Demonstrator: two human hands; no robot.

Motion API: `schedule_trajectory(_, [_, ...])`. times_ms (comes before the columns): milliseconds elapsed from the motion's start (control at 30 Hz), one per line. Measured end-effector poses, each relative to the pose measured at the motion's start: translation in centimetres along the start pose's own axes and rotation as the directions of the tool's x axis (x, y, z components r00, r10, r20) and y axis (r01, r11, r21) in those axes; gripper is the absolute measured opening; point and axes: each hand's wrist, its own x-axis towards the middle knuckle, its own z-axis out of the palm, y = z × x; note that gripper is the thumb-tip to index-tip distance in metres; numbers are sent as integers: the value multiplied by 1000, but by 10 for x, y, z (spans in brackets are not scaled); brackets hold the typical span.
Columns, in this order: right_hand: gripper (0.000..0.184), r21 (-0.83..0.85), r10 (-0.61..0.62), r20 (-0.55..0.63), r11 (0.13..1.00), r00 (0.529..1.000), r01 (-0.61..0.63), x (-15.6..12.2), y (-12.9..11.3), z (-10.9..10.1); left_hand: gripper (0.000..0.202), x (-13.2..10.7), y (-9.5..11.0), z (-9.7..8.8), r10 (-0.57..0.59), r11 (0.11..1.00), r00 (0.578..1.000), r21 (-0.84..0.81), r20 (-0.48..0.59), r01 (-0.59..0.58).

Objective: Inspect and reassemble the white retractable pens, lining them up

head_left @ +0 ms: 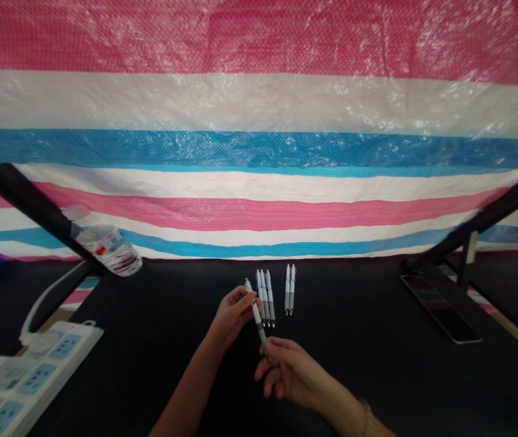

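Note:
A white pen with a grey grip (259, 325) slants between my two hands above the black tabletop. My right hand (289, 370) pinches its lower end near the tip, the other fingers loosely curled. At the upper end, the fingers of my left hand (235, 312) are closed around white pen parts. A white push-button end (247, 284) pokes out above those fingers; I cannot tell whether it belongs to the same pen. Just right of my left hand lie three similar pens (265, 297) side by side, tips toward me. Two more pens (290, 289) lie further right.
A white power strip (36, 379) with plugs is at the left front. A clear plastic bottle (112, 250) leans at the back left. A phone (441, 308) lies at the right. Black frame bars (481, 215) and a striped sheet (259, 212) bound the table (354, 315).

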Motion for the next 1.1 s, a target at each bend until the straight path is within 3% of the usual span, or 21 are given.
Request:
schedule_trajectory(167, [45, -27, 4, 17, 1000, 1000, -4, 0, 2, 0, 35, 2, 2, -3, 11, 999, 999, -40, -38, -12])
schedule_trajectory(400, [47, -59, 26, 50, 998, 998, -23, 0, 4, -1, 23, 10, 13, -17, 133, 970, 958, -165, -253, -178])
schedule_trajectory(567, [46, -77, 43, 49, 996, 998, -39, 0, 5, -2, 15, 11, 18, -22, 147, 962, 947, -181, -284, -203])
schedule_trajectory(733, [46, -73, 20, 44, 997, 999, -16, 0, 5, -1, 22, 8, 13, -15, 86, 980, 972, -158, -217, -122])
schedule_trajectory(867, [45, -42, -24, 15, 999, 1000, 25, 0, 3, 2, 30, 1, 8, -8, 19, 999, 999, -37, -28, -20])
schedule_trajectory(967, [45, -15, -43, -11, 999, 999, 43, -1, 2, 3, 30, -4, 6, -6, -34, 996, 990, 88, 136, 22])
schedule_trajectory(1100, [45, 1, -38, -41, 999, 998, 38, 0, 3, 3, 29, -6, 6, -7, -47, 991, 980, 134, 193, 21])
